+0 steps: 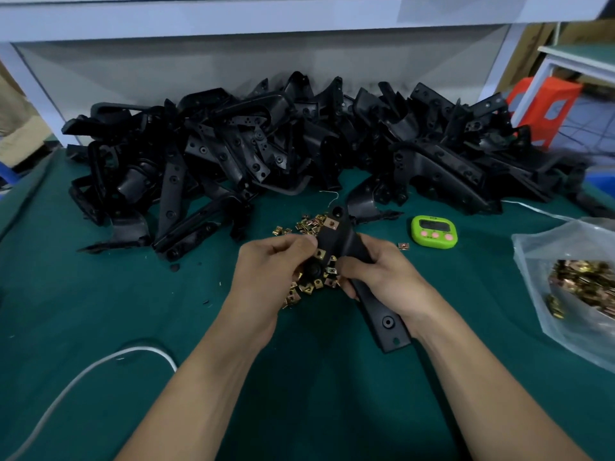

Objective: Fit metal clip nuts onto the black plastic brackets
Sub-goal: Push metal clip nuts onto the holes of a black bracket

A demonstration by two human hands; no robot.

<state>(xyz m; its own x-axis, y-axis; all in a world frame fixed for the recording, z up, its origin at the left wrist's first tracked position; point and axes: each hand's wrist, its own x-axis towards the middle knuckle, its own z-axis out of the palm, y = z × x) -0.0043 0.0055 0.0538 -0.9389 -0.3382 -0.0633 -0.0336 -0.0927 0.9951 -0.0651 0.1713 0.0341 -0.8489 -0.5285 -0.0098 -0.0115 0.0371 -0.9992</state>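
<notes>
Over the loose pile of brass-coloured clip nuts [311, 287]: right hand [382, 281] grips long black plastic bracket [336, 239], left hand [266, 277] pinches a small brass-coloured metal clip nut [321, 253] at its edge. Risk: nut cocks and pops off into the pile. Black bracket heap [266, 144] close behind, green plastic timer [434, 231] to the right; room only toward the body.

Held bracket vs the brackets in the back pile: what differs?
The held bracket is gripped by the left hand and right hand; the piled brackets lie heaped at the back of the mat. The held bracket carries gold clip nuts; the piled brackets show none that I can see. Both are black plastic with round holes.
</notes>
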